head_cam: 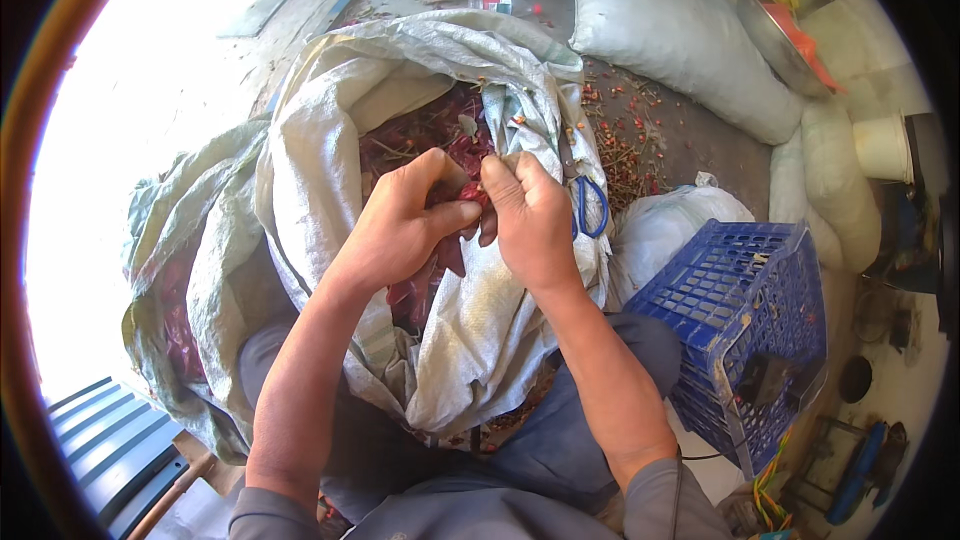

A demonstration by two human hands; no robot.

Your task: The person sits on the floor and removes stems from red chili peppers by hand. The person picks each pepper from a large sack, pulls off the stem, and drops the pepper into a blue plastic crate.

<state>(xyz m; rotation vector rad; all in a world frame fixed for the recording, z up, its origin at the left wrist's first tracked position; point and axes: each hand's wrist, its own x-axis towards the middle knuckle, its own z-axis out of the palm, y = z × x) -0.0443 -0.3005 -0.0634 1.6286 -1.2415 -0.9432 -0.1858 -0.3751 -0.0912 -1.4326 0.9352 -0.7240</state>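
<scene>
Dried red chili peppers [420, 292] fill a white woven sack [315, 165] with a rolled-down rim, standing between my knees. Above its opening my left hand [405, 221] holds one or more dark red peppers [451, 251] between thumb and fingers; how many I cannot tell. Close beside it, my right hand [529, 217] has thumb and fingers pinched at the upper end of the same bunch, and what its fingertips grip is mostly hidden. Blue-handled scissors [594, 206] lie on the sack's right rim, their blades out of sight.
Left stands another woven sack [217, 300] with red peppers inside. A blue plastic crate [712, 307] is tilted at my right. Pepper stems [626, 165] litter the floor. Behind lie a full white sack [675, 45] and a plastic bottle [502, 5].
</scene>
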